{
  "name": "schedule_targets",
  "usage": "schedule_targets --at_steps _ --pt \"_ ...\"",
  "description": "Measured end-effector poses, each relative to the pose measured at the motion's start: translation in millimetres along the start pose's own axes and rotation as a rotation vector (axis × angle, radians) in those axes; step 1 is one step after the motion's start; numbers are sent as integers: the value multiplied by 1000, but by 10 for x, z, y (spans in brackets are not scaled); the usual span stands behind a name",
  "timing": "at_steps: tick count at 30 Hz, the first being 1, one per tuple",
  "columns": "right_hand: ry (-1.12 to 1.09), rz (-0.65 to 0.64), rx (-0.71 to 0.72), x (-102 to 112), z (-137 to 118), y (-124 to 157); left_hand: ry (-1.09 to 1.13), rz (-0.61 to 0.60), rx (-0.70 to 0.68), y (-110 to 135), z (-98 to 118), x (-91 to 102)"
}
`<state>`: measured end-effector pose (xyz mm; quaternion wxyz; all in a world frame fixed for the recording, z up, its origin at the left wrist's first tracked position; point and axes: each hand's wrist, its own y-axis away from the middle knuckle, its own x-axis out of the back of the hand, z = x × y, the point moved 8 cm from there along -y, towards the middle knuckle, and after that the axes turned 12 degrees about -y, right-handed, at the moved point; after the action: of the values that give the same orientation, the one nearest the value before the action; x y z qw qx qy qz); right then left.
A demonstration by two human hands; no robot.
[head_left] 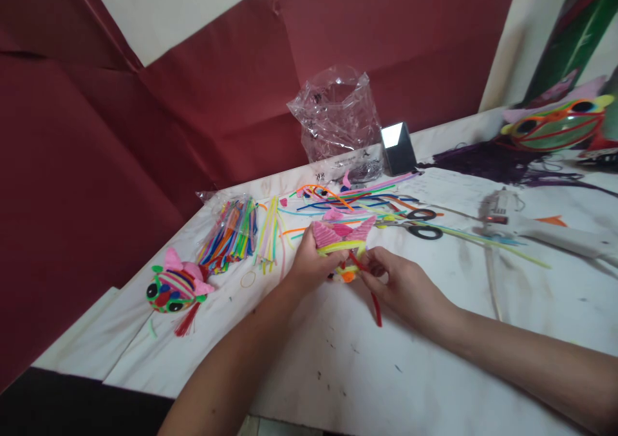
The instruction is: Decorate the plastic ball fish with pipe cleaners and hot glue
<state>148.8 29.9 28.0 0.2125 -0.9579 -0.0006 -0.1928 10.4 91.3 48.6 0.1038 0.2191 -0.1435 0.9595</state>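
Observation:
My left hand (311, 262) is closed round a small craft piece (342, 237) made of pipe cleaners, with pink triangular ears and a yellow-green band. My right hand (398, 281) pinches a red pipe cleaner (374, 306) whose top end meets the craft piece and whose loose end hangs down toward the white table (338, 365). Both hands hover just above the table, close together.
A finished striped pipe-cleaner figure (174, 288) lies at the left. A bag of coloured pipe cleaners (230, 233), loose ones (347, 198), scissors (419, 223), a glue gun (526, 227), a clear plastic bag (338, 117), a small mirror (398, 146) and a larger mask-like figure (555, 123) lie further back.

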Motion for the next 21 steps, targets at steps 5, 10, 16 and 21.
schedule_targets --at_steps 5,10,16,21 --pt "108 46 244 9 -137 36 9 4 19 -8 -18 -8" --pt "207 -4 417 -43 -212 71 14 -11 26 -10 -30 -24" --pt "297 -47 506 -88 -235 115 2 -15 39 -5 -61 -12" --pt "348 -78 578 -92 -340 132 -11 -17 12 -16 -63 -5"
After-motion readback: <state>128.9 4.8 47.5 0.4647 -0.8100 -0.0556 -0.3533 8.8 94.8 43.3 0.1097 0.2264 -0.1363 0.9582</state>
